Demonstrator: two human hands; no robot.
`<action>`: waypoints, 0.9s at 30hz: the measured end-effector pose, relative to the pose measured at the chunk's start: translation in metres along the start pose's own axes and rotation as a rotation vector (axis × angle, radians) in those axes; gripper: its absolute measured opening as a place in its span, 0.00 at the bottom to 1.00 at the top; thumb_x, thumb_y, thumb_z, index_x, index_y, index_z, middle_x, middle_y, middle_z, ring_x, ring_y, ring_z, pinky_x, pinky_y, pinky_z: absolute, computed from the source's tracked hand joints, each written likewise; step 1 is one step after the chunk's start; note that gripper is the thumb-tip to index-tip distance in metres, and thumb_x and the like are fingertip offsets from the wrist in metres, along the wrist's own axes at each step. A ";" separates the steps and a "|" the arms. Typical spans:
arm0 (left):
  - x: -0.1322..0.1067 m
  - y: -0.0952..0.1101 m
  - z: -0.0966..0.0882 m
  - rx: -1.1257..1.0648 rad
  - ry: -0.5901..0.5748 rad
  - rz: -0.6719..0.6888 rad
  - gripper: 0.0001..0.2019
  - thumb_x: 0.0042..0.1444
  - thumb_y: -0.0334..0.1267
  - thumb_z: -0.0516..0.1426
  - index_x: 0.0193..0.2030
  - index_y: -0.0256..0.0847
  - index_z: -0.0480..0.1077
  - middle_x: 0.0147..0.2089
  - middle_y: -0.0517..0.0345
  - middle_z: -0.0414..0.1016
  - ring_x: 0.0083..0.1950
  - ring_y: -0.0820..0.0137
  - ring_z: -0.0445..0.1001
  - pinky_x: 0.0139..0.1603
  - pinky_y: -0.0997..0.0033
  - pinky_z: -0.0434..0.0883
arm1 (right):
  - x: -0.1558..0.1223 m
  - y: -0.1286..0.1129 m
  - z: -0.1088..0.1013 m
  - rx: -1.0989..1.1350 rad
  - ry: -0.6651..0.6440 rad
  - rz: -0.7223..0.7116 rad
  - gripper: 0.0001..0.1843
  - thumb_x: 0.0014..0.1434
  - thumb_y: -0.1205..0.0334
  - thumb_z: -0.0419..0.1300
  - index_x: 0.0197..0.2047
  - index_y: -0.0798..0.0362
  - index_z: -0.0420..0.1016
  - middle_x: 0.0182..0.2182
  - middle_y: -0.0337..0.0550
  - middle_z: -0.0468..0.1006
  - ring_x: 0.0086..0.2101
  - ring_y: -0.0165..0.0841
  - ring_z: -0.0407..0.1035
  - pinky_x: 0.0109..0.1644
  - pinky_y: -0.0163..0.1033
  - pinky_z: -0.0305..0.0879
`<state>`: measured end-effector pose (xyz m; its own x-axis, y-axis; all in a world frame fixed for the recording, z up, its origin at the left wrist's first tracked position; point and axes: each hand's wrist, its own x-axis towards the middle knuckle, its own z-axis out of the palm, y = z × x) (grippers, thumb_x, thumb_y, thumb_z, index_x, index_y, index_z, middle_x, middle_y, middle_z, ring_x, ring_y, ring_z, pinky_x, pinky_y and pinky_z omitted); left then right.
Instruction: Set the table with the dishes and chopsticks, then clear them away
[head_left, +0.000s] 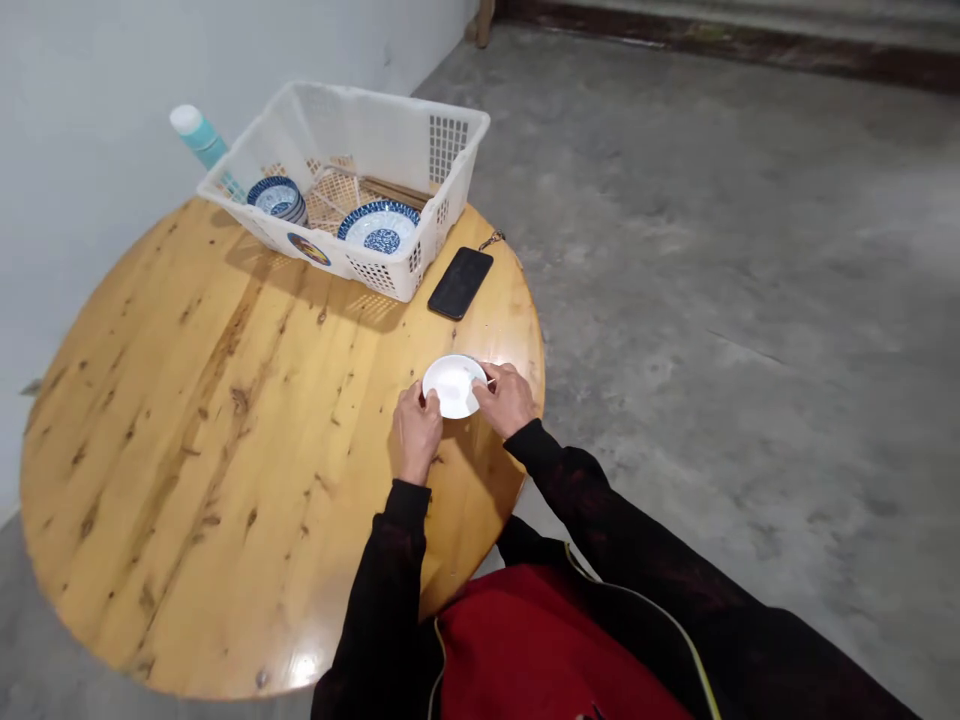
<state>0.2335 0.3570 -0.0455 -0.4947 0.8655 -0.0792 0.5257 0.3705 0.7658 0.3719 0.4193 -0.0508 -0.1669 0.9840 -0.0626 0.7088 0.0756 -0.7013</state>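
Note:
A small white dish point(453, 384), round and shallow, is held between my two hands over the near right part of the table. My left hand point(418, 428) grips its left rim, thumb on top and fingers curled underneath. On the opposite rim my right hand point(508, 400) is closed, with the thumb reaching over the edge. Something small and white shows by the right thumb, too small to name. The dish's underside and most of the fingertips are hidden.
A white plastic basket point(375, 272) stands at the table's back, holding blue-and-white bowls point(276, 197), a patterned plate point(380, 227) and chopsticks point(396, 190). Behind it leans a turquoise bottle point(199, 137). A black phone point(460, 283) lies on the round wooden table point(187, 480).

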 end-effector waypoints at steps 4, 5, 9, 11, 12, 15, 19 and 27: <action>0.011 0.012 0.021 0.122 0.024 -0.103 0.09 0.60 0.36 0.51 0.33 0.39 0.72 0.34 0.51 0.70 0.41 0.61 0.71 0.44 0.64 0.67 | 0.024 0.015 -0.006 -0.072 -0.105 -0.035 0.22 0.59 0.62 0.53 0.52 0.57 0.80 0.36 0.50 0.74 0.37 0.40 0.69 0.47 0.41 0.66; 0.012 0.013 0.023 0.146 0.016 -0.117 0.09 0.60 0.36 0.51 0.33 0.39 0.71 0.33 0.51 0.70 0.41 0.61 0.71 0.45 0.64 0.67 | 0.027 0.018 -0.005 -0.081 -0.129 -0.041 0.21 0.60 0.63 0.53 0.52 0.56 0.80 0.36 0.49 0.74 0.38 0.41 0.69 0.47 0.41 0.65; 0.013 0.016 0.027 0.207 -0.014 -0.128 0.10 0.61 0.36 0.50 0.36 0.38 0.73 0.34 0.49 0.71 0.42 0.60 0.71 0.46 0.62 0.67 | 0.034 0.027 -0.002 -0.103 -0.187 -0.039 0.20 0.60 0.63 0.53 0.52 0.58 0.79 0.35 0.49 0.73 0.39 0.41 0.68 0.47 0.40 0.64; 0.013 0.018 0.026 0.208 -0.011 -0.125 0.12 0.61 0.35 0.50 0.44 0.38 0.73 0.38 0.48 0.74 0.44 0.59 0.72 0.48 0.61 0.68 | 0.036 0.029 -0.002 -0.110 -0.204 -0.037 0.20 0.60 0.62 0.54 0.52 0.57 0.79 0.36 0.49 0.72 0.38 0.40 0.68 0.46 0.40 0.64; 0.013 0.019 0.025 0.208 -0.009 -0.122 0.14 0.61 0.35 0.51 0.49 0.38 0.73 0.41 0.47 0.75 0.45 0.58 0.72 0.49 0.61 0.68 | 0.037 0.029 -0.002 -0.116 -0.215 -0.040 0.20 0.60 0.62 0.54 0.52 0.57 0.79 0.36 0.48 0.72 0.37 0.39 0.68 0.45 0.39 0.64; 0.014 0.022 0.022 0.216 -0.022 -0.118 0.19 0.59 0.32 0.51 0.57 0.39 0.70 0.46 0.46 0.76 0.49 0.57 0.73 0.52 0.60 0.68 | 0.040 0.027 -0.002 -0.145 -0.248 -0.067 0.20 0.60 0.63 0.54 0.52 0.57 0.79 0.34 0.47 0.72 0.38 0.39 0.68 0.45 0.38 0.63; 0.016 0.023 0.017 0.224 -0.061 -0.145 0.19 0.60 0.33 0.51 0.58 0.41 0.70 0.47 0.46 0.75 0.51 0.56 0.72 0.53 0.60 0.67 | 0.039 0.024 -0.001 -0.200 -0.249 -0.066 0.22 0.62 0.63 0.54 0.56 0.57 0.77 0.37 0.50 0.72 0.40 0.41 0.70 0.47 0.40 0.64; 0.018 0.007 0.018 0.184 -0.119 -0.187 0.16 0.64 0.42 0.51 0.52 0.35 0.71 0.49 0.40 0.76 0.54 0.55 0.72 0.55 0.59 0.67 | 0.041 0.036 0.015 -0.086 -0.243 -0.059 0.24 0.62 0.58 0.55 0.58 0.59 0.74 0.44 0.55 0.74 0.46 0.43 0.72 0.52 0.43 0.66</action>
<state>0.2408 0.3817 -0.0532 -0.5162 0.8056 -0.2908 0.5548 0.5732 0.6030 0.3805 0.4597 -0.0890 -0.3617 0.9107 -0.1995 0.7471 0.1551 -0.6464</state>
